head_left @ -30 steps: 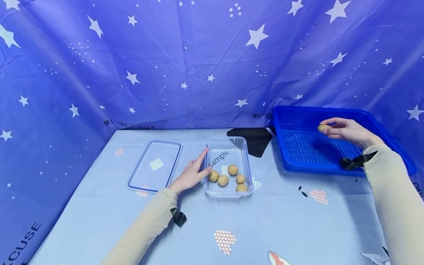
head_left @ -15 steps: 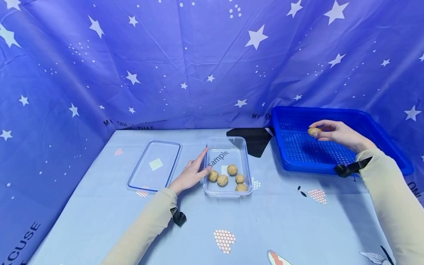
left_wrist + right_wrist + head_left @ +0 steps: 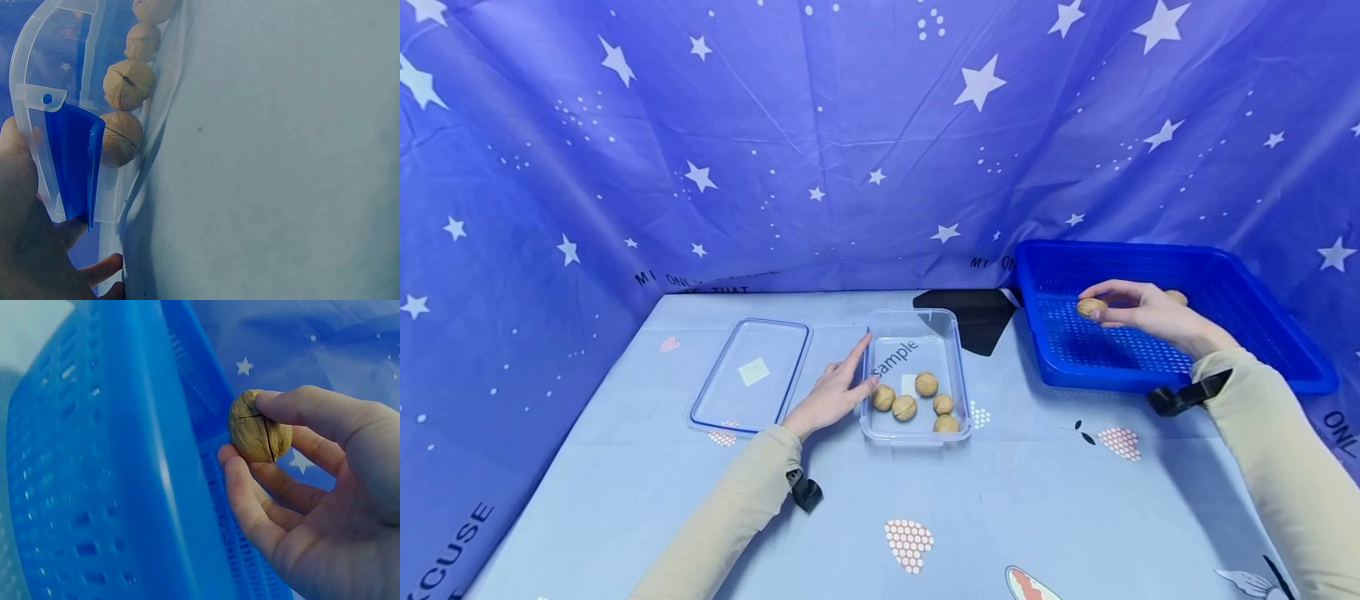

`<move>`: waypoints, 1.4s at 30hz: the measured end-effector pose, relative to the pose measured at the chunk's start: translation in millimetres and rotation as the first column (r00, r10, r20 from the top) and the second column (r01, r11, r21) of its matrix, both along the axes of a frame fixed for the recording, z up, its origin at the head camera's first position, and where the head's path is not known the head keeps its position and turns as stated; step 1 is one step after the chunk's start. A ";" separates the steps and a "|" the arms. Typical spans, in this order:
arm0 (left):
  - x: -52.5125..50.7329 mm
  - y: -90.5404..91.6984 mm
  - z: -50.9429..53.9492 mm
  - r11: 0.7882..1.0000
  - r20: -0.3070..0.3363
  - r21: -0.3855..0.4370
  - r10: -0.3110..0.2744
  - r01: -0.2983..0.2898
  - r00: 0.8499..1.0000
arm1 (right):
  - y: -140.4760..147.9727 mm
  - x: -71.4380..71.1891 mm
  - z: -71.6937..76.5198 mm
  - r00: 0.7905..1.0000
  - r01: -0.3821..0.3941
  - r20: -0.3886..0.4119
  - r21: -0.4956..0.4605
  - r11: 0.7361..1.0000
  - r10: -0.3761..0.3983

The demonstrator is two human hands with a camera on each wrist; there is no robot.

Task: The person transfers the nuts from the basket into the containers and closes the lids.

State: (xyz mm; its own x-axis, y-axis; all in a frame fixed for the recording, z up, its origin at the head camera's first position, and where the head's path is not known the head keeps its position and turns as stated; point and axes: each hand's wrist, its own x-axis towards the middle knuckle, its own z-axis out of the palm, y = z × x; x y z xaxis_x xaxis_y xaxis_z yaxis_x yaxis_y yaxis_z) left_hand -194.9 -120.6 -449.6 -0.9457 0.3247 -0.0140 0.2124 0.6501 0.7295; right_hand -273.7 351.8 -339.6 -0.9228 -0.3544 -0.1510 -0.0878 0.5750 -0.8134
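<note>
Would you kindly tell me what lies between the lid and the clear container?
In the head view, the left hand lies between the lid and the clear container, touching the container's side; beyond the hand, only bare cloth shows.

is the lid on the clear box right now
No, the lid lies on the table to the left of the box, which stands open with walnuts inside.

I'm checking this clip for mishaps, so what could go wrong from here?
The held walnut is pinched in the fingers of the right hand, so it might slip and fall into the basket.

The left hand touches the side of the box; a hard push could slide it and set the loose walnuts inside rolling.
</note>
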 end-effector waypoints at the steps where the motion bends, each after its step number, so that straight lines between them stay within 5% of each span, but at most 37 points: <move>1: -0.1 0.1 -0.1 1.000 0.001 0.001 -0.001 0.001 1.000 | -1.8 1.1 0.3 1.000 -0.008 -0.005 -0.001 1.000 0.008; 19: -0.5 -0.6 2.1 1.000 0.010 -0.012 0.005 -0.004 1.000 | -50.6 19.3 10.7 0.991 -0.135 -0.023 0.014 0.991 0.135; 42: 1.2 -0.8 1.7 1.000 0.027 0.015 0.001 -0.001 1.000 | -120.5 26.4 -5.2 0.940 -0.339 -0.060 -0.071 0.938 0.335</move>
